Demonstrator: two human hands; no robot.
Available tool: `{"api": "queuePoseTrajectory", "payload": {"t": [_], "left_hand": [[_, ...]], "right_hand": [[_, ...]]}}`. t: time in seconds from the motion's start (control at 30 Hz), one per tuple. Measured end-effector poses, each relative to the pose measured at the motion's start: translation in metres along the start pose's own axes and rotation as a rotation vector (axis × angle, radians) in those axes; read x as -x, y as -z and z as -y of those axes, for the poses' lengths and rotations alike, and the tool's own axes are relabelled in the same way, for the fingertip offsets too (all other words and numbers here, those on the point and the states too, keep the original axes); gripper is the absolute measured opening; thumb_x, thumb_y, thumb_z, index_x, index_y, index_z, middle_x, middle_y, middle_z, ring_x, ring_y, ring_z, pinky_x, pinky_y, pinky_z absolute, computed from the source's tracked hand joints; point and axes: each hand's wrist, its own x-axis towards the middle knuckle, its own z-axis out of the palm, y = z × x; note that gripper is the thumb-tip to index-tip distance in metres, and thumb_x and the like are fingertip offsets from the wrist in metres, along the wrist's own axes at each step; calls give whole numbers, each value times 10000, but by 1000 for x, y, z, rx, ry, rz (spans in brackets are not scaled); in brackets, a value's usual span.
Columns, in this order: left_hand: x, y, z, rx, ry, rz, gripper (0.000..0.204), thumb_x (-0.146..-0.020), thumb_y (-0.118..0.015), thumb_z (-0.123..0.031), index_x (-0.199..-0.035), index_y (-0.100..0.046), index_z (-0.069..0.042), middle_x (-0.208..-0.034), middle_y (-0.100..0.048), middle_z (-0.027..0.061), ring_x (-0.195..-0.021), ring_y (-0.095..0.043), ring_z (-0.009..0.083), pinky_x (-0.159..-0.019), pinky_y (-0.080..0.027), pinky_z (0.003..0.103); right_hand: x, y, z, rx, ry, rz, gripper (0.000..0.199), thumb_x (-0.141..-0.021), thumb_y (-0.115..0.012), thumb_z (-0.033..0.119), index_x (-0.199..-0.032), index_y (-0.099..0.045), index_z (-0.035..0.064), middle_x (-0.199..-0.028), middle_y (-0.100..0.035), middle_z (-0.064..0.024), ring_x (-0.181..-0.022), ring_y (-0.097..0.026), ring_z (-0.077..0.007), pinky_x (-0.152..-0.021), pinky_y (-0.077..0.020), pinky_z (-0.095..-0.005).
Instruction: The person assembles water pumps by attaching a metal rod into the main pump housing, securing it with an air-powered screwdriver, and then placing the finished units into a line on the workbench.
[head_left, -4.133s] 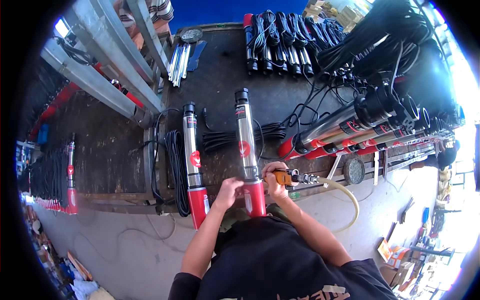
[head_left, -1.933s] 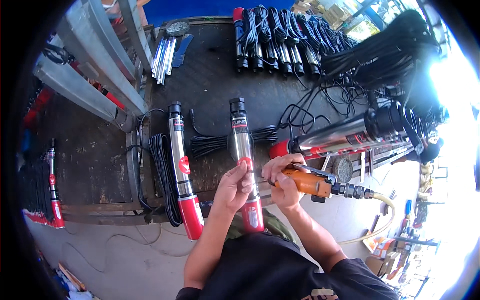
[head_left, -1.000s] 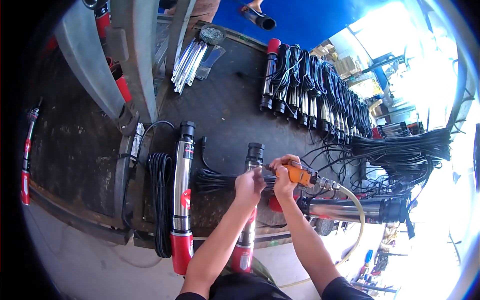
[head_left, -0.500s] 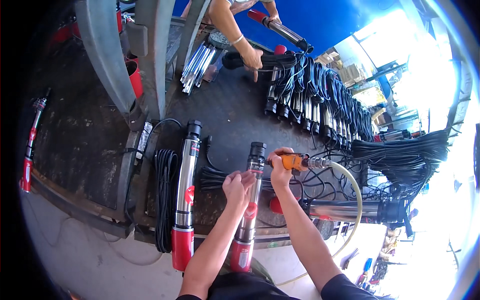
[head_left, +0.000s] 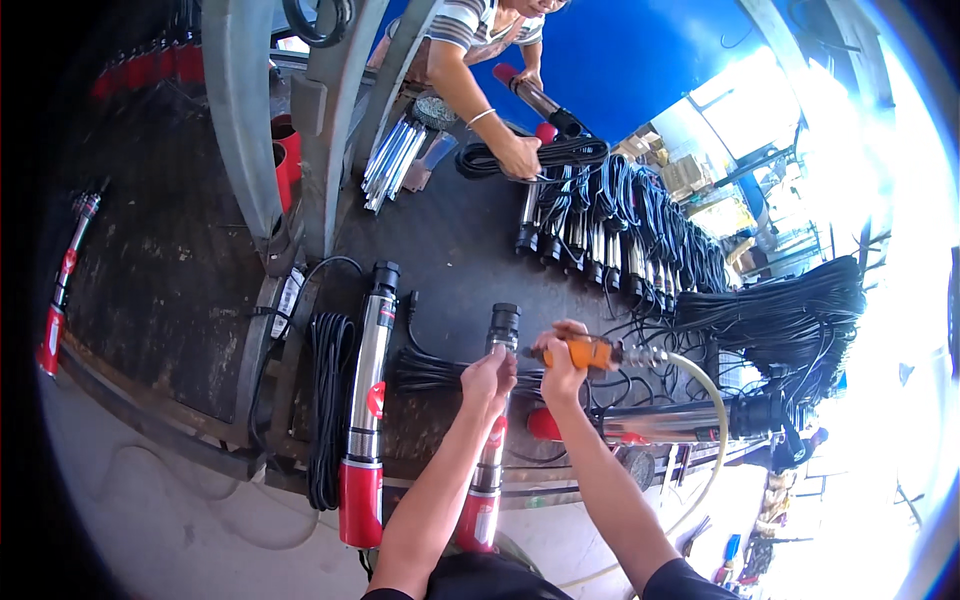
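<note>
A steel submersible pump [head_left: 490, 455] with a red lower end and black cap stands lengthwise before me, its red end near my body. My left hand [head_left: 486, 382] is over its upper body, fingers pinched together; what they hold, if anything, is hidden. My right hand [head_left: 563, 368] is closed around an orange pneumatic screwdriver [head_left: 592, 353], whose tip points left toward the pump and my left fingertips. A pale air hose [head_left: 718, 410] curves away from the tool's rear. Beneath the pump and partly hidden by it lies a black cable bundle [head_left: 430, 370].
A second pump [head_left: 370, 375] lies at left beside a coiled black cable [head_left: 328, 410]. Another pump [head_left: 680, 420] lies crosswise at right. Beyond are rows of pumps with cables [head_left: 620, 220] and a co-worker's hand [head_left: 520, 157] on a coil. Metal posts [head_left: 245, 130] rise at left.
My left fingers have drawn together from a flatter, outstretched pose. The screwdriver stays in my right hand, slightly lower. The co-worker's hand has shifted right with the cable coil, and the view has tilted.
</note>
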Motion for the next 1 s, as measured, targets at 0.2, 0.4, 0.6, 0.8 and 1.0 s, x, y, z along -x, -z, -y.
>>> {"api": "queuePoseTrajectory", "payload": {"t": [0.2, 0.4, 0.6, 0.8, 1.0], "left_hand": [[10, 4, -8, -82, 77, 267, 141, -986, -640, -108, -980, -659, 32, -779, -654, 63, -634, -613, 123, -532, -489, 226], [21, -2, -3, -111, 130, 270, 137, -961, -656, -70, -1017, -672, 54, -830, -676, 87, -679, -638, 136, -580, -510, 238], [18, -1, 9, 134, 288, 232, 143, -954, -689, -121, -983, -657, 15, -790, -650, 60, -646, -610, 118, -540, -484, 220], [4, -8, 21, 245, 283, 122, 192, -915, -757, -174, -925, -628, -32, -731, -600, 17, -559, -530, 83, -445, -379, 204], [-28, -3, 16, 443, 275, 131, 240, -1045, -425, -156, -1006, -572, 30, -722, -497, 9, -487, -325, 75, -418, -260, 229]], "right_hand": [[22, 4, 25, -96, 17, -77, 261, -784, -512, 1, -1044, -526, -7, -739, -541, -95, -687, -559, -212, -713, -508, -367], [21, 13, 37, -196, -3, -161, 237, -786, -504, 27, -1016, -526, -25, -721, -547, -110, -690, -574, -228, -721, -518, -369], [22, 17, 35, -222, 2, -124, 238, -775, -505, 38, -1004, -531, -20, -716, -545, -111, -682, -566, -235, -721, -517, -377], [19, 22, 14, -116, 55, -18, 240, -771, -513, 6, -1010, -520, -1, -757, -544, -114, -713, -563, -234, -739, -514, -380], [0, 13, -13, 96, 87, 128, 217, -829, -516, -57, -1034, -484, 7, -793, -543, -103, -757, -570, -203, -779, -509, -355]]}}
